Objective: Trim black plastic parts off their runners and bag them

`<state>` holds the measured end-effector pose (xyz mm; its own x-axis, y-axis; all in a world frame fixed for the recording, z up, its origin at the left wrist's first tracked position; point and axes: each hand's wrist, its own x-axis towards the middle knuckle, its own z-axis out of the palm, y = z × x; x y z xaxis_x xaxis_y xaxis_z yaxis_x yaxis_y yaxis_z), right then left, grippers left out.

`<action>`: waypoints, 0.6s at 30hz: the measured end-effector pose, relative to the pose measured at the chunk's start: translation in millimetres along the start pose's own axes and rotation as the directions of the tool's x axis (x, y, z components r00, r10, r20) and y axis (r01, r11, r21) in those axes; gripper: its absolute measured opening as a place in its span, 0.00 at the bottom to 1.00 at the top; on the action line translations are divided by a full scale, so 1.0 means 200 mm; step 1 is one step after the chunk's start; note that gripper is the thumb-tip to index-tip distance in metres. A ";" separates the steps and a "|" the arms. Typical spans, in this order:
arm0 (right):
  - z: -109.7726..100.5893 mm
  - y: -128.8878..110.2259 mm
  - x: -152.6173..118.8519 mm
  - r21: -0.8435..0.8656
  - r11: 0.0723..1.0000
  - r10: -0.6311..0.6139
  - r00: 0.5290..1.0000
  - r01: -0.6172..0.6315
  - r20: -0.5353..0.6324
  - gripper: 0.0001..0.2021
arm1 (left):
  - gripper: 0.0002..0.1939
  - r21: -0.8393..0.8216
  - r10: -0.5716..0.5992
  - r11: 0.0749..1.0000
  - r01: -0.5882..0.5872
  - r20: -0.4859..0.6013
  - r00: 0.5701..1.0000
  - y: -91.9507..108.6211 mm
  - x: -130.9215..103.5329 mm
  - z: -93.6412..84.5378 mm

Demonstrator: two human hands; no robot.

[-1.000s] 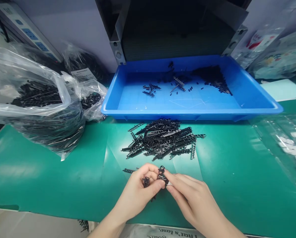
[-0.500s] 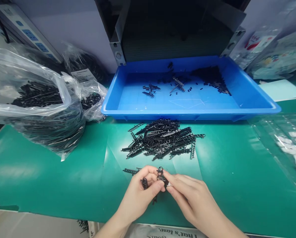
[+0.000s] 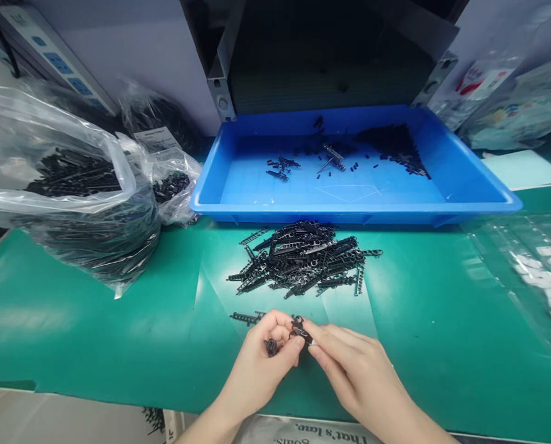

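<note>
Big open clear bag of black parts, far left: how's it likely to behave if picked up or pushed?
The clear bag probably flexes and sags, since its walls are thin, creased film. Likely bottom-heavy: black parts pack its lower portion. Tipping may spill them, as its mouth gapes.

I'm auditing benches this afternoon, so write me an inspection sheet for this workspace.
Surface: green work surface, glossy, with light reflections.
Job's things: small black part at the fingertips; pile of black parts beyond the hands; blue tray behind it, holding more dark pieces.
Clutter: open plastic bag of black parts at left; clear plastic packaging with white pieces at right.
Hands: left hand and right hand both hold the small black part.
Cables: dark cable by the power strip, upper left.
Surroundings: dark panel behind the tray.
</note>
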<state>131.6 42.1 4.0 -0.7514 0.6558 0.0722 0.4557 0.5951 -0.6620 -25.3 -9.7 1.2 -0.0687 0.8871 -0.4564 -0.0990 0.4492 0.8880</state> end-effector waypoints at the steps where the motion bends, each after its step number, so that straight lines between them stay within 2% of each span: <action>1: 0.00 0.00 0.00 -0.006 1.000 0.004 1.000 -0.004 -0.004 0.17 | 0.10 -0.011 0.005 1.000 -0.006 -0.027 1.000 0.00 0.00 -0.01; 3: 0.01 0.01 0.01 -0.021 0.999 0.025 1.000 -0.025 -0.014 0.17 | 0.10 -0.056 0.025 0.998 -0.033 -0.130 0.991 0.00 0.00 -0.05; 5: 0.02 0.03 0.02 -0.057 0.996 0.063 0.997 -0.065 -0.035 0.17 | 0.11 -0.130 0.050 0.988 -0.087 -0.262 0.964 0.01 0.01 -0.10; 7: 0.03 0.04 0.04 -0.131 0.987 0.095 0.995 -0.098 -0.030 0.15 | 0.10 -0.197 0.067 0.970 -0.140 -0.334 0.940 0.02 0.01 -0.16; 9: 0.06 0.04 0.07 -0.232 0.966 0.116 0.993 -0.110 0.015 0.12 | 0.11 -0.224 0.087 0.959 -0.173 -0.347 0.934 0.04 0.00 -0.20; 12: 0.09 0.03 0.12 -0.337 0.935 0.150 0.985 -0.112 0.090 0.10 | 0.11 -0.175 0.111 0.970 -0.170 -0.309 0.945 0.05 0.00 -0.21; 16: 0.08 0.02 0.15 -0.348 0.932 0.153 0.980 -0.100 0.127 0.06 | 0.10 0.011 0.118 0.993 -0.120 -0.268 0.956 0.03 0.00 -0.22; 18: 0.04 0.04 0.15 -0.282 0.955 0.132 0.981 -0.087 0.144 0.08 | 0.10 0.143 0.153 0.983 -0.116 -0.286 0.946 0.03 0.00 -0.22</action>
<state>109.0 61.9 -5.6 -0.7456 0.6548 -0.1239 0.6354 0.6425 -0.4284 -70.5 -11.7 4.4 -0.3641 0.8776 -0.3119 0.0524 0.3536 0.9339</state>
